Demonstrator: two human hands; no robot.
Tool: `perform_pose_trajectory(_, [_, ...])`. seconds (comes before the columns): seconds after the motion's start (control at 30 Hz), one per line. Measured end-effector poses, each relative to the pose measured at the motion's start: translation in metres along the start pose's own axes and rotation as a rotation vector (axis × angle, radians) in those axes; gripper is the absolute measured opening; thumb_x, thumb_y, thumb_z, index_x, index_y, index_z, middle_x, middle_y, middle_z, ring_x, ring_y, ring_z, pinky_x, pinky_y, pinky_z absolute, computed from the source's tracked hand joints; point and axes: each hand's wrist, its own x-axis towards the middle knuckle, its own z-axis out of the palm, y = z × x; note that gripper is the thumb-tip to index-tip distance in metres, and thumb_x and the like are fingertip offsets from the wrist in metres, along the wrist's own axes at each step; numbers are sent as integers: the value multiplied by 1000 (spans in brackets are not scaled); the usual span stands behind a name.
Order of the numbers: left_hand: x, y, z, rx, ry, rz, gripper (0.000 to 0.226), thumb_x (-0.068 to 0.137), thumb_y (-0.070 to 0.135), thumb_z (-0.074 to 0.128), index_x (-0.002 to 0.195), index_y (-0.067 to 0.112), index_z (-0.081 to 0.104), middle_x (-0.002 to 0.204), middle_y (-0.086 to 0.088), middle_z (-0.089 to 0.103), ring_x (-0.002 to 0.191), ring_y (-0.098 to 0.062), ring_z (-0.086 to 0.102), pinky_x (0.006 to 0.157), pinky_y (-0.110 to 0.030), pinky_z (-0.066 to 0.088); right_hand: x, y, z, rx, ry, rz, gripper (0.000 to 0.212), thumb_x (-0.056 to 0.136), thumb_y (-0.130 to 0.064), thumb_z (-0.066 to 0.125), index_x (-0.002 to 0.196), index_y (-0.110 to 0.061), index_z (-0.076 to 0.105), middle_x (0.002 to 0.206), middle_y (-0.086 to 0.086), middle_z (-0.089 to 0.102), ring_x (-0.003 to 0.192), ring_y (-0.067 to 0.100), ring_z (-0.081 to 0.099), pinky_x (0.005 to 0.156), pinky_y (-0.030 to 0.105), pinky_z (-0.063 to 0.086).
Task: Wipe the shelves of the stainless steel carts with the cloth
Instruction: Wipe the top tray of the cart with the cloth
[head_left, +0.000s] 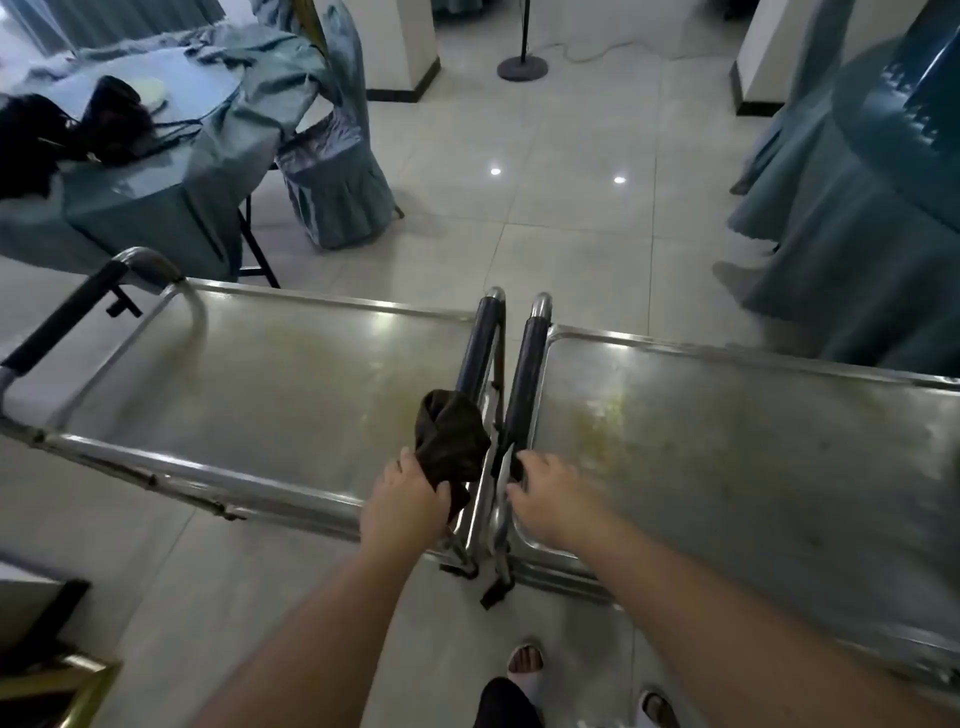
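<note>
Two stainless steel carts stand end to end before me, their long top shelves running left and right, the left cart (249, 374) and right cart (727, 431) meeting at dark padded handles (524, 374). My left hand (408, 501) grips a dark bunched cloth (451, 436) draped on the left cart's handle. My right hand (550, 496) curls its fingers around the right cart's handle.
</note>
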Motion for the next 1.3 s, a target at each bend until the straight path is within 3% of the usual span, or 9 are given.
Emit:
perform_pose_trajectory(0.3, [49,13,7,-451,-114,-178,74,97,52,66,150,7,40,134,-17,61,120,-38,62,98,-47,54,10,9,10,37,22,65,54,104,-50,42,153,-27,38,152,7,44,139,32,41,113,47,37])
perform_pose_trajectory(0.6, [60,9,-8,-550,-14,-154,36,99,27,63,128,10,52,114,-13,63,101,-33,65,91,-49,58,13,25,-1,65,30,125,60,104,-54,42,156,-25,36,158,7,41,142,31,41,117,50,38])
perform_pose_trajectory(0.67, [53,5,-14,-629,-12,-122,31,99,24,61,128,15,52,108,-8,64,95,-27,66,82,-48,60,12,20,-1,117,31,104,58,104,-53,43,155,-25,39,154,7,45,137,29,46,114,49,41])
perform_pose_trajectory(0.77, [41,4,-27,-746,4,-47,26,99,25,61,125,21,56,105,-4,66,90,-21,68,62,-32,54,10,10,-2,223,50,73,56,105,-55,45,152,-25,45,141,3,57,117,21,54,97,38,46])
perform_pose_trajectory(0.87, [25,15,-43,-872,-13,13,22,94,23,66,115,29,60,105,-1,71,90,-21,72,59,-28,57,7,-1,-7,552,49,78,53,104,-54,54,146,-22,52,131,0,64,106,14,61,84,26,49])
perform_pose_trajectory(0.97, [6,38,-51,-1075,-165,65,31,83,23,72,113,24,67,104,-6,77,94,-26,77,76,-40,66,-4,-8,-16,1142,19,94,56,98,-46,67,142,-15,56,124,2,68,104,10,66,72,14,51])
perform_pose_trajectory(1.07, [-11,67,-44,-1197,-341,102,39,79,21,74,118,17,70,108,-13,78,101,-33,77,88,-49,64,-17,8,-29,1472,-4,1,61,90,-47,75,140,-15,58,131,9,71,117,24,71,88,32,59])
perform_pose_trajectory(1.17, [-26,104,-25,-1177,-425,90,35,86,20,74,121,17,70,109,-13,79,100,-30,78,88,-48,64,-28,40,-38,1643,-108,-20,60,93,-50,75,141,-16,61,136,15,68,126,34,66,104,49,54])
perform_pose_trajectory(1.3, [-39,152,6,-857,-426,162,37,87,34,76,122,27,68,108,0,78,99,-19,77,88,-43,65,-41,86,-37,1785,-157,149,55,94,-44,74,138,-13,63,132,21,69,120,41,68,90,50,61])
